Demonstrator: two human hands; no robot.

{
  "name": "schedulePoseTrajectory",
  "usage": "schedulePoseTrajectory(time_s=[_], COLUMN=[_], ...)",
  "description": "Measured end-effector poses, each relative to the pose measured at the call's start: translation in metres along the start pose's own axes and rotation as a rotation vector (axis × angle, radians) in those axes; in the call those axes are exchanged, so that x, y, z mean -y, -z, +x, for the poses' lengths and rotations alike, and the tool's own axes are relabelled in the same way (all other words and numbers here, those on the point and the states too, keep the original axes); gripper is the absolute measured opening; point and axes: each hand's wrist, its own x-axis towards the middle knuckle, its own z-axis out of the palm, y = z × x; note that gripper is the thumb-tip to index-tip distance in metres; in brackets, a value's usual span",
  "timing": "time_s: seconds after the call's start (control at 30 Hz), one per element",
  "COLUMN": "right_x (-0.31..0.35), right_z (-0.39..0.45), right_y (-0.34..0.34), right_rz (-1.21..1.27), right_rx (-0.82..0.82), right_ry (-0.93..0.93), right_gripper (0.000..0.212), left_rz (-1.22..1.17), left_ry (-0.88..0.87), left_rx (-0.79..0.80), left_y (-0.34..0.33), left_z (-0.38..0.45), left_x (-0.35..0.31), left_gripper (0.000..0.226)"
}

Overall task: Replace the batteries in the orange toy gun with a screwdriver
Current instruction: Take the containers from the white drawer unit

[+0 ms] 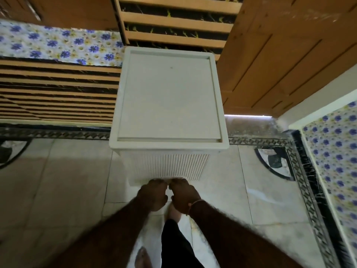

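No orange toy gun, screwdriver or batteries show in the head view. A white plastic stool point(170, 97) with a square recessed top and ribbed sides stands on the tiled floor in front of me. My left hand point(152, 196) and my right hand point(183, 196) are side by side, almost touching, low at the stool's near side. Their fingers curl at the bottom edge of the ribbed wall and seem to grip it. The fingertips are hidden and the frame is blurred. A thin band circles my right wrist.
Slatted wooden bed frames point(58, 89) lie to the left and behind the stool, wooden boards point(280, 60) to the right. Flower-print mattresses point(58, 43) lean at the back left and far right point(336, 161). My feet point(173, 211) stand on the pale tiles below my hands.
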Motion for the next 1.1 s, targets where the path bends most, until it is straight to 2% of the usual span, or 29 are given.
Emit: schedulePoseTrajectory(time_s=[0.2, 0.4, 0.5, 0.67, 0.8, 0.93, 1.0, 1.1], right_x=[0.038, 0.067, 0.075, 0.084, 0.084, 0.073, 0.066, 0.055], right_z=[-0.077, -0.130, -0.146, -0.151, -0.139, -0.122, -0.111, -0.094], right_y=[-0.023, -0.018, -0.005, 0.022, 0.046, 0.063, 0.071, 0.087], right_rz=[0.005, -0.041, -0.090, -0.174, -0.214, -0.269, -0.294, -0.313], right_rx=[-0.206, -0.443, -0.482, -0.577, -0.621, -0.627, -0.670, -0.751], right_ry=[0.011, -0.002, 0.051, 0.117, 0.104, 0.052, 0.023, -0.045], right_gripper=[0.046, 0.032, 0.030, 0.033, 0.028, 0.020, 0.027, 0.054], left_rz=[-0.057, -0.055, 0.015, 0.068, 0.116, 0.182, 0.230, 0.304], left_ry=[-0.132, -0.144, -0.162, -0.148, -0.115, -0.081, -0.089, -0.072], left_rx=[-0.006, -0.079, -0.092, -0.228, -0.338, -0.386, -0.436, -0.560], left_y=[-0.004, 0.026, 0.042, 0.068, 0.090, 0.103, 0.107, 0.112], left_z=[-0.074, -0.123, -0.136, -0.142, -0.135, -0.119, -0.108, -0.089], left_x=[-0.017, -0.037, -0.042, -0.042, -0.043, -0.044, -0.044, -0.041], left_gripper=[0.045, 0.032, 0.028, 0.022, 0.016, 0.019, 0.023, 0.043])
